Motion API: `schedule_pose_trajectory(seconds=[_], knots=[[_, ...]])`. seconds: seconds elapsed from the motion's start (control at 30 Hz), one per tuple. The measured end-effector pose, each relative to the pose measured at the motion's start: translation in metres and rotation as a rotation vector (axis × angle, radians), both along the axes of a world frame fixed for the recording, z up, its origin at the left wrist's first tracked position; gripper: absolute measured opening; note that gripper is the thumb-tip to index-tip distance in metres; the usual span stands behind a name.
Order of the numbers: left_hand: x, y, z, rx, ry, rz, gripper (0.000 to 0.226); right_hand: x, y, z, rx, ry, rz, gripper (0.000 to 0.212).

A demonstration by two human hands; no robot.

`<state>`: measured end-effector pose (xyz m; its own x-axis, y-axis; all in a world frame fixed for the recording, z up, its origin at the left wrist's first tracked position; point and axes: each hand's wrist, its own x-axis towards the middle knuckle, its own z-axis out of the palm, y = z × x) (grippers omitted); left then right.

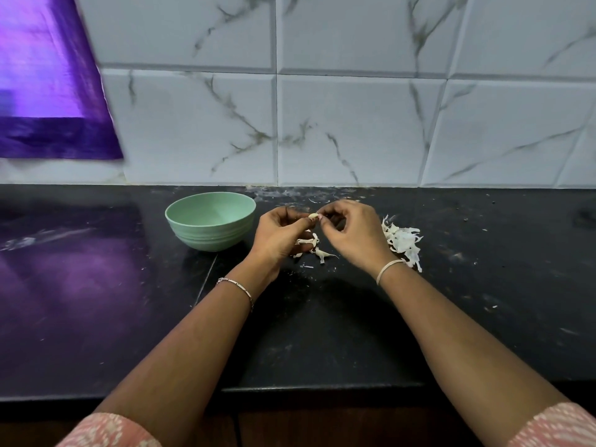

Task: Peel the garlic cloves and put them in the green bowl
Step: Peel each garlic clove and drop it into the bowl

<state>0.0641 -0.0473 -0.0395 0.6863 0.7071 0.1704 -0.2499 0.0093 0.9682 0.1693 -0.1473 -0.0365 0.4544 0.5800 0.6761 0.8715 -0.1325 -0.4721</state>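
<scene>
The green bowl (210, 221) stands on the black counter, just left of my hands, and what I can see of its inside looks bare. My left hand (280, 235) holds a pale garlic clove (313, 216) at its fingertips, above the counter. The thumb and forefinger of my right hand (351, 232) pinch the clove's right end. Under my hands lie a few garlic pieces and bits of skin (314, 245). A heap of white peeled skins (403, 241) sits to the right of my right hand.
The black counter (322, 317) runs back to a white marbled tile wall (322, 124). A purple cloth (48, 91) hangs at the upper left and reflects in the counter. The counter's front edge (322, 387) is near my forearms. Small skin flecks dot the surface.
</scene>
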Motion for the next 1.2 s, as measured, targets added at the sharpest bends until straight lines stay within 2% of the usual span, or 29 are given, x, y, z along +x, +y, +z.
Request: schedule_pose_trajectory(seconds=[0.13, 0.3, 0.6, 0.77, 0.97, 1.2], knots=[[0.0023, 0.0025, -0.0029, 0.058, 0.042, 0.063, 0.018, -0.0027, -0.0013, 0.0019, -0.04, -0.104, -0.038, 0.011], [0.0034, 0.0041, -0.0068, 0.134, 0.074, 0.076, 0.01, -0.0034, -0.0018, 0.0053, -0.066, -0.195, -0.075, 0.009], [0.0022, 0.0052, -0.0089, 0.259, 0.039, 0.021, 0.008, 0.0009, -0.0016, 0.0056, -0.048, 0.012, -0.08, 0.003], [0.0018, 0.0052, -0.0084, 0.246, 0.054, -0.013, 0.004, 0.0025, -0.0044, 0.0062, -0.068, 0.032, -0.038, 0.006], [-0.0041, 0.0088, -0.0034, 0.127, 0.03, -0.114, 0.008, 0.0, -0.0054, 0.0069, -0.031, 0.103, 0.065, 0.006], [-0.0022, 0.0052, -0.0048, 0.141, 0.046, -0.144, 0.022, 0.0054, -0.0036, 0.003, 0.005, 0.141, 0.063, 0.007]])
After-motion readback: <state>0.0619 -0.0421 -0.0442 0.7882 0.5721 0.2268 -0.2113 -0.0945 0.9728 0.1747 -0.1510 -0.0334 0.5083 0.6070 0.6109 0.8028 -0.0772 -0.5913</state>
